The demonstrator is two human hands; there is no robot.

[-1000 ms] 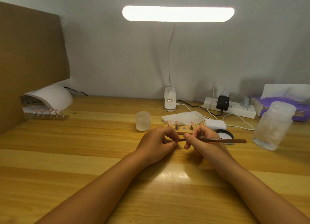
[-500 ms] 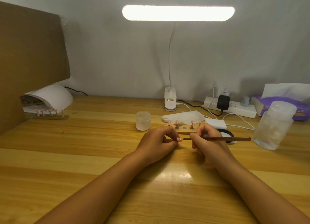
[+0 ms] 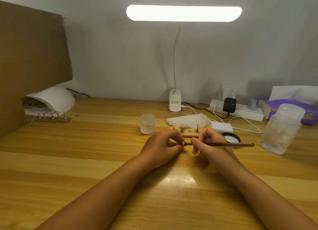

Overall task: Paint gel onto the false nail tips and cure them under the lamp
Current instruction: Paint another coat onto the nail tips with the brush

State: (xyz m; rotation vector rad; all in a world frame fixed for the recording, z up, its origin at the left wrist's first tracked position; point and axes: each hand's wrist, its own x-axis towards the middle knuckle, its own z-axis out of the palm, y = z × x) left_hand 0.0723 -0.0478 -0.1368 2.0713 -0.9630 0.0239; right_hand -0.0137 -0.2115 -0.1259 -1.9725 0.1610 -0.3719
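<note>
- Hands meet near the middle of the wooden worktop, both with fingers curled.
- Left hand pinches something small between thumb and fingers. A pink false nail tip shows just past the fingertips, facing right. Whatever it is mounted on is hidden in the grip.
- Right hand grips a slim brown brush like a pen. The handle runs out to the right, roughly level above the worktop.
- Brush's dark front end sits right at the held tip. Whether it actually touches is too small to tell.
- Just behind the hands lies a wooden holder with three spare tips upright on little stands, pink with pale markings.
- Near the holder's left end stands a small frosted jar.
- Far left at the back sits the white domed curing lamp, partly tucked under a brown cardboard sheet.
- Just in front of the lamp's mouth, outside it, a second wooden strip carries a row of five pink tips.
- Overhead, a lit desk lamp glows on a bent white neck rising from a base at the back of the worktop.
- To the right are a white power strip with a black plug, a purple tissue box and a clear capped bottle.
- Behind the brush lie a black-rimmed round lid, a small white box and a white packet.
</note>
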